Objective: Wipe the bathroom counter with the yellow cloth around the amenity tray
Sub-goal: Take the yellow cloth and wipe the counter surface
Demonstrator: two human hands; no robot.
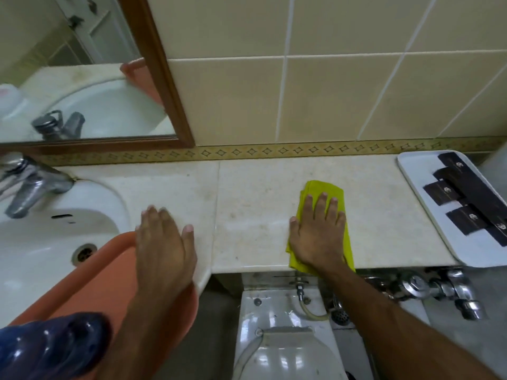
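My right hand (pixel 318 231) lies flat and hides the middle of the folded yellow cloth (pixel 347 242). The flat white tray (pixel 428 204) runs off the right edge. Gold marks on its small dark packets (pixel 443 192) are too tiny to read.

1. The right hand (pixel 318 231) lies flat, palm down, fingers spread and pointing away, forearm reaching in from the lower right.
2. The left hand (pixel 164 239) is flat, palm down, fingers together, thumb out.
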